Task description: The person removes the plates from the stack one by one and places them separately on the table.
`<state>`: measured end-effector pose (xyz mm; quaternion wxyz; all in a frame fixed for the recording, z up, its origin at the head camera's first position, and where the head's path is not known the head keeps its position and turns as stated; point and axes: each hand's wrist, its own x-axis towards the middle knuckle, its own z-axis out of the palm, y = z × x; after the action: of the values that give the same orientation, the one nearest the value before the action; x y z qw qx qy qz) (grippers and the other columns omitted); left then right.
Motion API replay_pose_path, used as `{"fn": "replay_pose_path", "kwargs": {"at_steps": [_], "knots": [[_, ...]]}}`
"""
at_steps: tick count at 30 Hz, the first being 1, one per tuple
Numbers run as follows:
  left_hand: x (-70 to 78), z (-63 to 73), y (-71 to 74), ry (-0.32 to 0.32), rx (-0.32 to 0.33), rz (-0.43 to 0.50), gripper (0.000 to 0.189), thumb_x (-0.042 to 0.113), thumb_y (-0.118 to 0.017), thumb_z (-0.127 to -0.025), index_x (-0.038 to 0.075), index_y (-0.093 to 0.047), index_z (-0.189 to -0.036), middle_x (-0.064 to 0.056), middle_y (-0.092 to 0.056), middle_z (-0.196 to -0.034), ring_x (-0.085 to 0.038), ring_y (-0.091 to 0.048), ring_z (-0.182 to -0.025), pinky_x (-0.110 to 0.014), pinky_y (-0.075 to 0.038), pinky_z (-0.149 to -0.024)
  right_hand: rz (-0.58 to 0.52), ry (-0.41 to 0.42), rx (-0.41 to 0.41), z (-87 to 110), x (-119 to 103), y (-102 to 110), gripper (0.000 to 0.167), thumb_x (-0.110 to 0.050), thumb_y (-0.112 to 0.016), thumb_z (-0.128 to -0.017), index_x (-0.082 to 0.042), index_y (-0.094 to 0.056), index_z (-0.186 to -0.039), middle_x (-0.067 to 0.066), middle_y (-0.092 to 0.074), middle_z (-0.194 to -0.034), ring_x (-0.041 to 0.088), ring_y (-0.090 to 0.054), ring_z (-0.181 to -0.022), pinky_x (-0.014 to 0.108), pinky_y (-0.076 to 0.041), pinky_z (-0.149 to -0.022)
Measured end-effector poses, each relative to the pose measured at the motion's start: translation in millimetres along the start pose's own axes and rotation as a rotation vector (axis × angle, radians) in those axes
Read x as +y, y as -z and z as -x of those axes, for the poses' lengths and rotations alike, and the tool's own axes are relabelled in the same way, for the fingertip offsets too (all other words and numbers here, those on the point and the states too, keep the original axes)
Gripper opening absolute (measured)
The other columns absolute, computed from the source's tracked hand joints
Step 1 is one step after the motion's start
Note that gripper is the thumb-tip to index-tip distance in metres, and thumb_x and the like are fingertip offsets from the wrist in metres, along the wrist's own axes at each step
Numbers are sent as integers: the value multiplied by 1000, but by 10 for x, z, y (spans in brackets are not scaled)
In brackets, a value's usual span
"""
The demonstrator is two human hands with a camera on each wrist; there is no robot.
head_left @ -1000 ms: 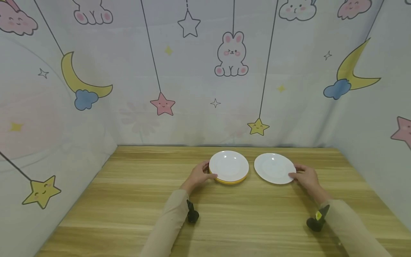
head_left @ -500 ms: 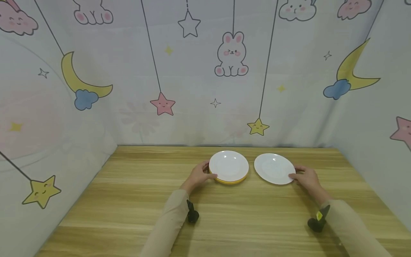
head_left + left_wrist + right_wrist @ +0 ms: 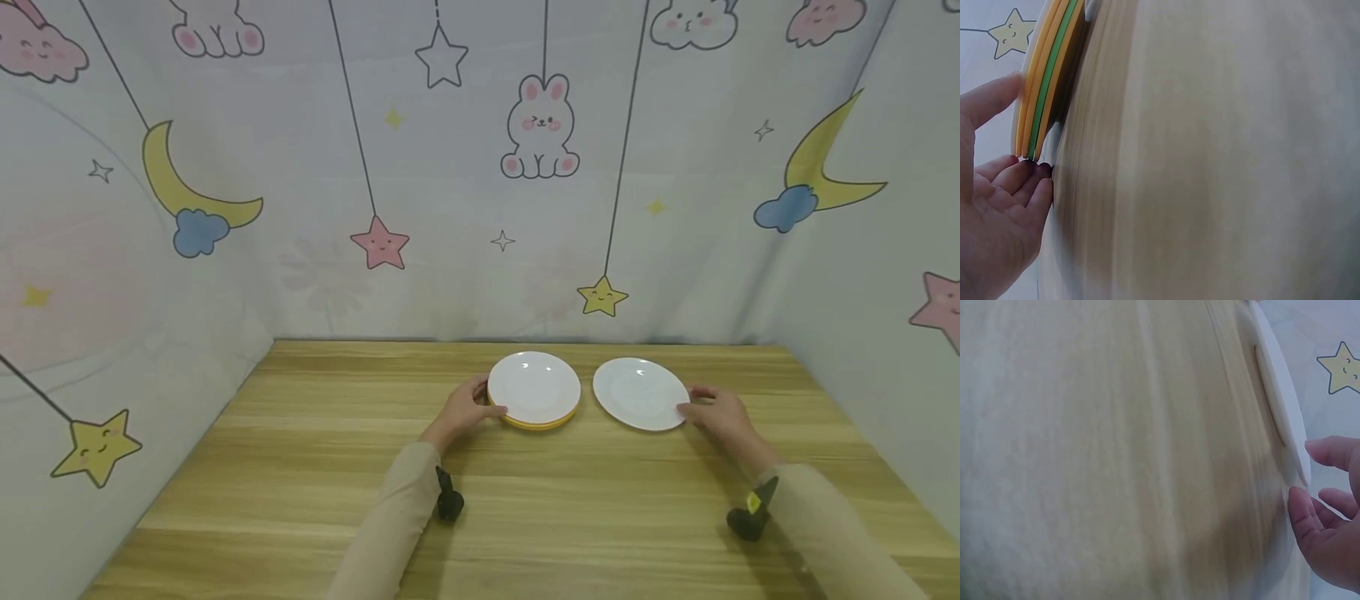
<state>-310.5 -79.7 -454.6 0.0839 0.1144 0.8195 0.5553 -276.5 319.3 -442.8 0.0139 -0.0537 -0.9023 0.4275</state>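
A round stack of glossy plates (image 3: pixel 534 387), white on top with orange and green edges below, sits on the wood-grained bench (image 3: pixel 247 500) near the middle of its back edge. Just beside it, towards the bench's back right corner, lies a round, glossy white plate (image 3: pixel 640 393); a narrow strip of wood keeps the two apart. Both being round, neither has a long axis to line up with; what counts is the side from which each rim is met.

The left hand (image 3: pixel 461 414) is nearer the stack and meets it from the side facing the bench's left edge: the thumb lies on the upper rim, the fingers at the lower rim, grasping the stack between them. The right hand (image 3: pixel 723 417) is nearer the single plate, which lies on its inner side, towards the stack. Its thumb tip touches the rim while the fingers bend loosely by the underside, with no firm hold to be seen; whether a fingertip touches the plate's underside, I cannot tell. So the two rounds lie between the hands, each hand at an outer rim.
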Motion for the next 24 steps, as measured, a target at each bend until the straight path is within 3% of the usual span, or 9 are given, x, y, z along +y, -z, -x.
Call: {"fn": "replay_pose_path", "kwargs": {"at_steps": [3,6,11,18,24], "knots": [[1,-5,3,8,1,4,74,12,-72,-77,-3,-32,-138,-18,-36,-141,-29,-36,-128,-35,-33,-105,-3,-6,-19,-15,-36,23,56,-22,-63,-84,16,-44,-121,33,-45,-122,5,-54,-67,16,-46,-56],[-2,-8,6,-1,-4,-4,74,12,-72,-77,-4,-32,-137,-19,-35,-141,-29,-36,-128,-35,-33,-105,54,24,-22,-42,-84,38,59,-27,-62,-85,16,-43,-121,33,-46,-122,21,-60,-82,21,-48,-65],[-3,-7,9,4,-7,-4,75,13,-72,-77,-4,-32,-137,-19,-34,-141,-29,-35,-129,-35,-32,-105,112,73,-37,-96,-199,15,64,-29,-62,-85,15,-40,-126,33,-45,-124,42,-49,-109,36,-49,-81],[-37,-29,9,-1,-5,-2,75,14,-72,-77,-4,-32,-138,-19,-35,-141,-29,-36,-128,-36,-33,-105,46,106,-123,-157,-355,-123,65,-26,-63,-85,14,-38,-128,32,-44,-126,41,-50,-109,28,-53,-74],[-62,-44,-4,-12,0,5,75,13,-72,-77,-6,-32,-137,-21,-35,-140,-30,-36,-128,-37,-33,-105,-19,151,-176,-167,-472,-270,64,-26,-64,-85,11,-39,-130,30,-46,-126,37,-52,-106,30,-54,-73]]}}
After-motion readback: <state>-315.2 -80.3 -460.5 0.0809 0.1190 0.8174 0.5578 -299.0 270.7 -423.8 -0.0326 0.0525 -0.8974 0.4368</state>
